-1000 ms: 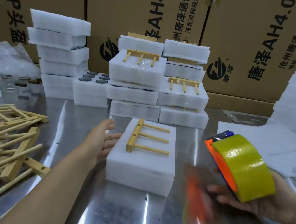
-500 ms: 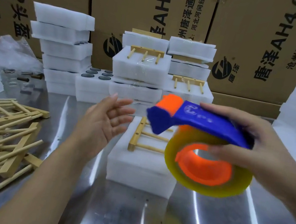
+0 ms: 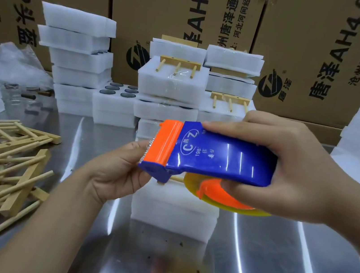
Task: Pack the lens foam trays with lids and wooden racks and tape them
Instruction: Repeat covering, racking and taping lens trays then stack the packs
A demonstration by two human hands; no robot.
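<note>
Over foam tray (image 3: 174, 208): R hand (image 3: 297, 178) grips tape dispenser (image 3: 213, 156), L hand (image 3: 119, 169) pinches its front.

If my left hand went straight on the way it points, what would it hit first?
The tape dispenser: the left hand seems to pinch its orange cutter end now, though fingers behind are hidden.

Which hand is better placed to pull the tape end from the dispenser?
Left: the left hand is at the tape dispenser's orange cutter end, while the right hand grips its blue body.
</note>
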